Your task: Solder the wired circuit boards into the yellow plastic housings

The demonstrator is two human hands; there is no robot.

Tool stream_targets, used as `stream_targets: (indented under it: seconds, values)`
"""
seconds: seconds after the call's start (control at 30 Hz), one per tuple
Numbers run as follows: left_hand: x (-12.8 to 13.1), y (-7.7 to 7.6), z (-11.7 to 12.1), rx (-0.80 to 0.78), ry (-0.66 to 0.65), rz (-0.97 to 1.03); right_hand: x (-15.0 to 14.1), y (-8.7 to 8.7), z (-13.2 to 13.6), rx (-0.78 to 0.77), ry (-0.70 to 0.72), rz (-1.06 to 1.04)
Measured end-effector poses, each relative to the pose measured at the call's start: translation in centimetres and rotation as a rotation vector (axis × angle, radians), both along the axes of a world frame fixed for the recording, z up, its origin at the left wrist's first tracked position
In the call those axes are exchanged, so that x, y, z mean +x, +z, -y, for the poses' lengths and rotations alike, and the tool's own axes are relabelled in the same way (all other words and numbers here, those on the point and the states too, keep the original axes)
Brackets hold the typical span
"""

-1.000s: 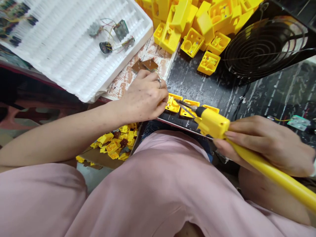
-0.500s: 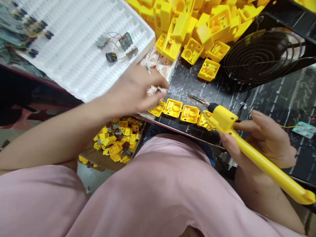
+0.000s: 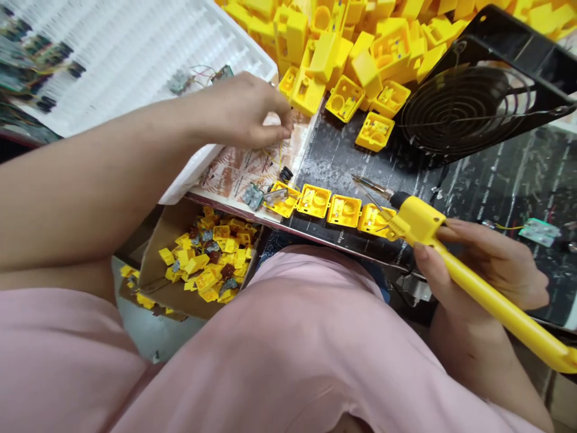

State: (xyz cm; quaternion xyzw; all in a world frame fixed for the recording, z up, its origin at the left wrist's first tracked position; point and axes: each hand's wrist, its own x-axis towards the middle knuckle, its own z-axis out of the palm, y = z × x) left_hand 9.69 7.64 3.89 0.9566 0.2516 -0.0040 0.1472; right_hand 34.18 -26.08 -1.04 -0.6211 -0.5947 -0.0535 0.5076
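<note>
My left hand [image 3: 252, 111] is over the patterned board, thumb and fingers pinched on a thin yellow wire [image 3: 280, 157] that hangs below the fingertips. Under it, a small black round part [image 3: 286, 174] and a green circuit board [image 3: 253, 196] lie by the leftmost yellow case [image 3: 283, 201]. My right hand [image 3: 487, 270] grips a yellow soldering gun [image 3: 417, 219], its metal tip pointing left above the row. Other open yellow cases [image 3: 314, 200] sit along the table's front edge, the rightmost [image 3: 376, 218] partly behind the gun.
A white foam tray [image 3: 135, 72] at upper left carries circuit boards. Yellow cases [image 3: 322, 54] are heaped at the back, beside a black fan [image 3: 460, 114]. Another small board [image 3: 540, 232] lies at right. Below the edge, a cardboard box [image 3: 157, 264] holds yellow pieces.
My left hand has moved up and left from the leftmost case, uncovering it and the circuit board beside it. My right hand and the soldering gun have shifted slightly right in view.
</note>
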Motion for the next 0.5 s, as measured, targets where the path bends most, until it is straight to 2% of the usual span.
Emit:
stream_targets:
  seconds: [0.07, 0.13, 0.23, 0.3, 0.37, 0.43, 0.5]
  values:
    - [-0.5, 1.0, 0.1, -0.304, 0.109, 0.180, 0.5, -0.2, 0.0, -0.019, -0.018, 0.026]
    - [-0.2, 2.2, 0.5, -0.566, 0.200, 0.347, 0.9, -0.6, -0.3, 0.046, 0.033, 0.023]
    - [1.4, 3.2, 1.7, -0.717, 0.268, 0.374, 1.3, -0.8, -0.9, 0.177, 0.118, -0.002]
    - [2.7, 3.1, 2.9, -0.703, 0.187, 0.242, 1.6, -0.7, -0.8, 0.207, 0.160, -0.007]
    - [3.8, 2.2, 4.6, -0.609, 0.016, 0.088, 2.0, -0.4, -0.2, 0.184, 0.183, -0.028]
    - [4.4, 0.7, 6.3, -0.431, -0.130, -0.019, 2.3, -0.1, 0.6, 0.092, 0.192, -0.034]
    - [4.5, -0.8, 7.8, -0.240, -0.183, -0.047, 2.5, 0.2, 1.3, -0.048, 0.133, -0.064]
